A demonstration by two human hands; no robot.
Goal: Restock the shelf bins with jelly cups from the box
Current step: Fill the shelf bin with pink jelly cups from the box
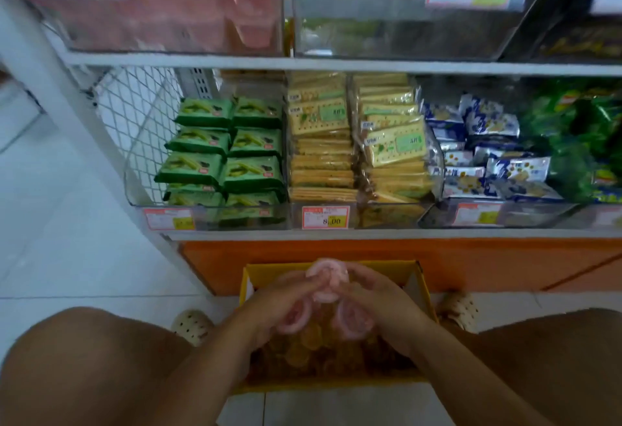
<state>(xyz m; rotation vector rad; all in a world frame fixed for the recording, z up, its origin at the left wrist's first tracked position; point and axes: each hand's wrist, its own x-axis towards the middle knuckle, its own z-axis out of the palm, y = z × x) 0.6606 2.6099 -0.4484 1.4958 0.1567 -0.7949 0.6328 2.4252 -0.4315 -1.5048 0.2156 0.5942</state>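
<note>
Looks like the scoop-up step: the left hand (269,304) and right hand (382,304) meet over the yellow cardboard box (399,267), fingers curled round a clump of pink plastic jelly cups (324,279). Next move is lifting them, probably to the blurry clear pink-filled bin (168,11) up top, without dropping any.

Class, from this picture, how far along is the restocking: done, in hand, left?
Done: unclear; the top-left bin shows blurred pink stock. In hand: left hand and right hand together grip several pink jelly cups above the box. Left: many orange cups lie in the box.
</note>
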